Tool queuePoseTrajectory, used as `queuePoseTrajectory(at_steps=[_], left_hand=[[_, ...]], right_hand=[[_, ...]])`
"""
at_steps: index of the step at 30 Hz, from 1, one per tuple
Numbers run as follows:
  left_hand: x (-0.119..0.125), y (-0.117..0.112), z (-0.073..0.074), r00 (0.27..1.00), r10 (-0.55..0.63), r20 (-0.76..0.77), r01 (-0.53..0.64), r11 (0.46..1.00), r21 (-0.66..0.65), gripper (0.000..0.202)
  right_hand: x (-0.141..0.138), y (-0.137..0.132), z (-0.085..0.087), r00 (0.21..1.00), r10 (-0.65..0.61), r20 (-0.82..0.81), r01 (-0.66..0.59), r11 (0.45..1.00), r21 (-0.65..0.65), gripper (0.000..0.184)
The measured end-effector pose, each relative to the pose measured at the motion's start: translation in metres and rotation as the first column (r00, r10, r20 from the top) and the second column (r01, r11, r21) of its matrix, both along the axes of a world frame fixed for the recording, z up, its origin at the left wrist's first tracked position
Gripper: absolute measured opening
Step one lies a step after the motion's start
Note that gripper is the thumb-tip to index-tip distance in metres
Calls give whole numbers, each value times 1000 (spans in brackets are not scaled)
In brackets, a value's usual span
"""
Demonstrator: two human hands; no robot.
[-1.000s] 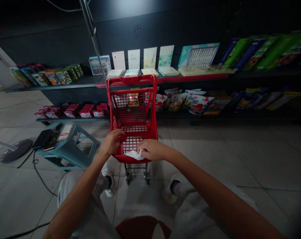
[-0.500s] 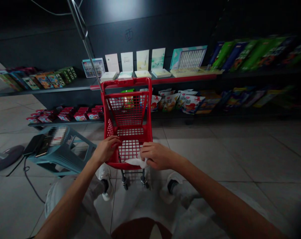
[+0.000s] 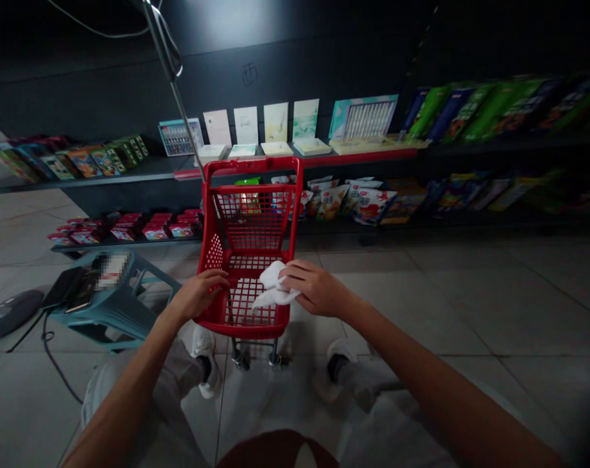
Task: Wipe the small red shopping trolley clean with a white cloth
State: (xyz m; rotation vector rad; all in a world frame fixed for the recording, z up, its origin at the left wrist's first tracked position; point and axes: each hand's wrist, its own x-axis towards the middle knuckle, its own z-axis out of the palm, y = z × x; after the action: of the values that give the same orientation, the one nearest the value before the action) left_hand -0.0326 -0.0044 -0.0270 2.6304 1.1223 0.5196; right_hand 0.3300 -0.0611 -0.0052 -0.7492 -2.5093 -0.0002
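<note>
Between my feet stands a small red shopping cart with a grid-patterned basket and caster wheels. My left hand is closed over the basket's left rim, its fingertips curling inward. My right hand grips a crumpled white cloth by its right part, above the right side of the basket. The cloth's loose end hangs over the grid floor. Part of the basket's right rim is hidden behind my right hand and the cloth.
A blue-grey plastic stool at the left carries dark devices with a cable. Behind the cart, shelves hold boxed sets, snack bags and small red boxes. A metal pole rises behind the cart's left side.
My right hand has lifted the cloth from the basket's near edge up and inward, and more of it shows. The cart has turned slightly, its near end swinging left; my left hand remains on its rim.
</note>
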Motion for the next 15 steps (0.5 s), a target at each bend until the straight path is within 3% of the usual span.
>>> queuePoseTrajectory(at_steps=[7, 8, 10, 13, 15], left_hand=[[-17, 28, 1, 993, -87, 79, 86, 996, 20, 27], [-16, 31, 2, 991, -46, 129, 41, 998, 37, 27], [-12, 33, 6, 953, 121, 279, -154, 983, 99, 27], [7, 16, 19, 807, 339, 484, -469, 865, 176, 27], [27, -9, 26, 801, 331, 499, -477, 856, 198, 25]], right_hand=[[-2, 6, -1, 999, -40, -23, 40, 999, 5, 31], [-4, 7, 0, 999, -37, -20, 38, 999, 5, 31], [-10, 7, 2, 1000, -25, -15, 25, 1000, 1, 32], [-21, 11, 4, 1000, -18, -17, 18, 1000, -5, 30], [-29, 15, 3, 1000, -27, -15, 27, 1000, 2, 27]])
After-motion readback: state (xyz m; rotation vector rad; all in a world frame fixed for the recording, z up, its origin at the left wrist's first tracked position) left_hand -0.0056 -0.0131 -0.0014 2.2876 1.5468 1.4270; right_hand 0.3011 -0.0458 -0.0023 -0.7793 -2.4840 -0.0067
